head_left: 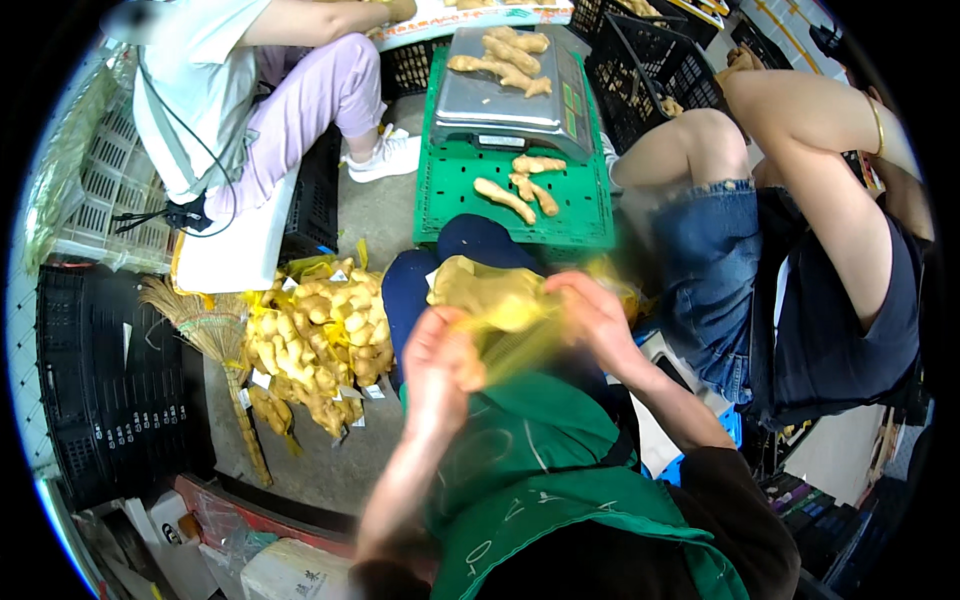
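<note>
Above my lap, a yellow mesh bag (525,340) with ginger root (483,290) in it is stretched between my two hands. My left hand (445,350) is closed on the bag's near left side; my right hand (592,312) pinches its right side, and both are somewhat blurred by motion. Beyond my knees stands an upturned green plastic crate (455,215), bearing a digital scale (460,105) with several ginger pieces (510,60) on its pan. A few loose ginger roots (508,200) lie on the crate in front of the scale.
Netted bags of ginger (320,335) are heaped on the floor at my left, beside a straw broom (225,335). Black crates (120,390) stand farther left. One co-worker (300,110) sits at the far left, another (720,270) close at my right. Black baskets (640,85) stand behind the scale.
</note>
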`<state>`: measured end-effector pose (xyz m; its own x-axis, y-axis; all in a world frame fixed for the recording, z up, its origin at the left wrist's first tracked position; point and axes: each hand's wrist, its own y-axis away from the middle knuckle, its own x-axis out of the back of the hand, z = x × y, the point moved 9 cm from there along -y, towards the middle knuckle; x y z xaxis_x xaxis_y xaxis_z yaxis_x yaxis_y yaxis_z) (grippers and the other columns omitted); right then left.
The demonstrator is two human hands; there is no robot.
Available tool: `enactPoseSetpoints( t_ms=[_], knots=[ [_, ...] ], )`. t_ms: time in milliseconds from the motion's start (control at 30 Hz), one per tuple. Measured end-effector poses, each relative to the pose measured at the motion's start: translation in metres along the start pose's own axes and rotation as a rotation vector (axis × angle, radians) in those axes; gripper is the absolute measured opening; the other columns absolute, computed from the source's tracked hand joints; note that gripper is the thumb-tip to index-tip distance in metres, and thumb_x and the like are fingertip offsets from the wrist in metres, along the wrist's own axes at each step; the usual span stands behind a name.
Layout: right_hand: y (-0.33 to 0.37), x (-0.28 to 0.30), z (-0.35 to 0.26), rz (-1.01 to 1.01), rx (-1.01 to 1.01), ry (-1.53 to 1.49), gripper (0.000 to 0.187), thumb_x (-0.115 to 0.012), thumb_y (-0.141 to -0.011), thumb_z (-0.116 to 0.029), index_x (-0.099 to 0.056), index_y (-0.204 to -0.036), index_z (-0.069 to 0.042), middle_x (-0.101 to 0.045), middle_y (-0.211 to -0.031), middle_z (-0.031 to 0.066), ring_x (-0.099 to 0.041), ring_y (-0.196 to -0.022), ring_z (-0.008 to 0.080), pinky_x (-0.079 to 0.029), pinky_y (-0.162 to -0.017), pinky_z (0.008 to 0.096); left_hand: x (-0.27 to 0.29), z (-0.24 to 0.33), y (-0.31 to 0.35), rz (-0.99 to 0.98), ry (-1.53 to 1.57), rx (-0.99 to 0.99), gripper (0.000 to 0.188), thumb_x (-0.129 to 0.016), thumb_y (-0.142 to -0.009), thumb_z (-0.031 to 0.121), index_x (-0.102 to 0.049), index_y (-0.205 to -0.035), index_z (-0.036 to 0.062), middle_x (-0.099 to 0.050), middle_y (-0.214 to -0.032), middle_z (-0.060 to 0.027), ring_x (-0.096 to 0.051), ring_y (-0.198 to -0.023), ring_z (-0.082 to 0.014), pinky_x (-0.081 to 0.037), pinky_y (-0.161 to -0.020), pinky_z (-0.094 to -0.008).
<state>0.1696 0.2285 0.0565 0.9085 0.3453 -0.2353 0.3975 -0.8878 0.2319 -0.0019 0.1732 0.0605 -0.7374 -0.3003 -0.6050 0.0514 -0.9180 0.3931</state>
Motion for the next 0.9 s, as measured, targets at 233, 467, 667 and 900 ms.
enactPoseSetpoints(
  t_ms=[233, 467, 667, 900],
  knots=[
    [0.035, 0.028, 0.047, -0.392, -0.272, 0.119, 0.028, -0.048, -0.091, -0.016, -0.054, -0.116, -0.005, -0.045, -0.066, -0.0043, -0.043, -0.055, 0.0060, -0.037, -0.053, 0.0209, -0.021, -0.042, 0.023, -0.091, -1.284, -0.526, 0.018, -0.065, -0.078, 0.003, -0.065, -0.097, 0.0031, -0.062, -0.078, -0.0090, -0.061, -0.067, -0.0179, -0.047, -0.061, -0.0264],
    [-0.103, 0.060, 0.007, -0.007, 0.254, 0.974, 0.018, -0.061, -0.080, -0.014, -0.062, -0.097, -0.007, -0.062, -0.078, 0.0148, -0.061, -0.074, 0.0303, -0.049, -0.066, 0.0366, -0.024, -0.028, 0.025, -0.028, -1.317, -0.526, 0.018, -0.062, -0.074, -0.002, -0.061, -0.092, 0.0026, -0.062, -0.082, -0.0157, -0.061, -0.073, -0.0294, -0.048, -0.062, -0.0363],
    [-0.249, 0.061, 0.092, 0.236, 0.290, 1.367, 0.023, -0.064, -0.074, -0.013, -0.056, -0.091, 0.000, -0.057, -0.087, 0.0225, -0.060, -0.081, 0.0371, -0.051, -0.066, 0.0432, 0.003, -0.036, 0.020, 0.104, -1.095, -0.220, 0.014, -0.057, -0.081, 0.000, -0.056, -0.094, 0.0014, -0.061, -0.080, -0.0166, -0.060, -0.073, -0.0307, -0.048, -0.064, -0.0345],
    [-0.247, 0.076, 0.090, 0.086, 0.076, 1.324, 0.027, -0.068, -0.066, -0.017, -0.063, -0.088, -0.003, -0.063, -0.085, 0.0155, -0.064, -0.078, 0.0291, -0.052, -0.068, 0.0376, -0.011, -0.037, 0.028, 0.049, -1.257, -0.104, 0.021, -0.061, -0.076, 0.001, -0.056, -0.096, 0.0020, -0.060, -0.079, -0.0149, -0.060, -0.069, -0.0271, -0.047, -0.064, -0.0324]
  ],
)
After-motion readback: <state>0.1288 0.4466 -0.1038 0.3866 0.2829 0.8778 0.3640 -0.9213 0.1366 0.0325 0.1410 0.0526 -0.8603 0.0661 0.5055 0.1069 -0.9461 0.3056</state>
